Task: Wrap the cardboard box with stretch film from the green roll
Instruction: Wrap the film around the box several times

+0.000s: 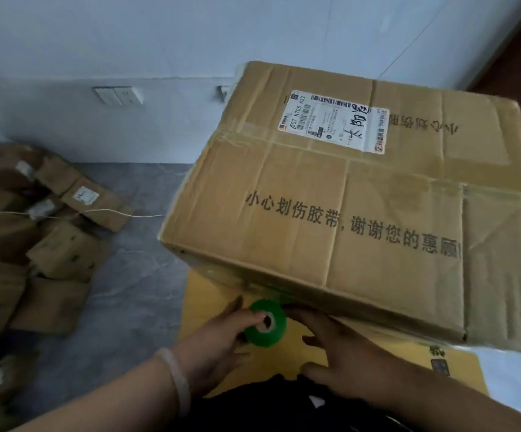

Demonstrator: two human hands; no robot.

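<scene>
Our left hand grips the green roll below the cardboard box, toward the yellow carton's left edge, right hand splayed and empty — mid-wrap, we judge, roll handing across next.

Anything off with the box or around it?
Yes. The cardboard box is heavily creased, its tape wrinkled, and it sits skewed, overhanging the yellow surface under it. Flattened cartons lie in a loose heap on the floor to the left.

Noted matt, creased cardboard on the box, smooth white paper on its label, glossy green plastic on the roll.
</scene>
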